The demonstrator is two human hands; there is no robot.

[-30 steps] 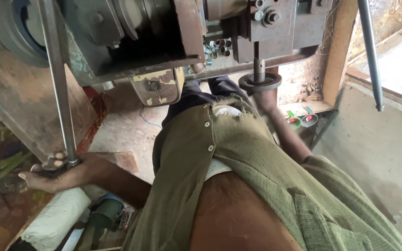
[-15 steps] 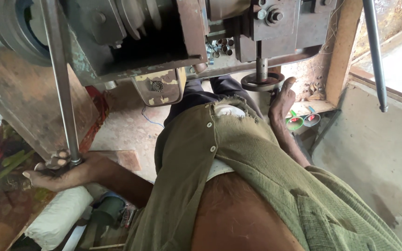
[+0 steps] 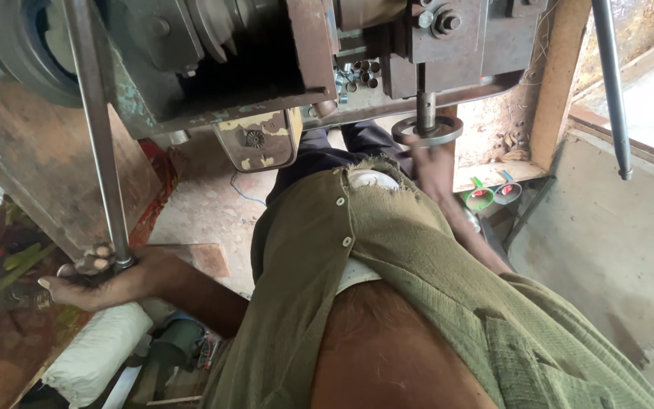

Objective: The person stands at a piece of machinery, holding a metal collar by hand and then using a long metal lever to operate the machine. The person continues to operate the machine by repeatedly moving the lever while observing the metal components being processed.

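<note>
The fingers (image 3: pixel 94 260) of the left hand (image 3: pixel 88 276) are curled tight around the lower end of a long grey steel lever rod (image 3: pixel 98 136), pressed together with the knuckles toward the camera, the thumb lying out to the left. The rod rises from this fist, leaning slightly left as it climbs, and passes in front of the big rusty grey metal press machine (image 3: pixel 266 53) at the top of the view. The left forearm runs from the fist down and right, under the open front of a worn olive-green buttoned shirt (image 3: pixel 418 273).

Farther off, below the machine's right half, the right hand (image 3: pixel 434 165) reaches up with the arm stretched nearly straight. Its fingers meet the near rim of a round dark metal handwheel (image 3: pixel 427 130), which sits on a short vertical shaft under the machine; motion blur hides whether they clasp the rim or only touch it.

Right of the handwheel, two small green scoops (image 3: pixel 492 195) with red insides lie on a pale wooden ledge (image 3: pixel 493 176). Well below the machine's left side, near the left fist, lies a white stuffed sack (image 3: pixel 96 352).
</note>
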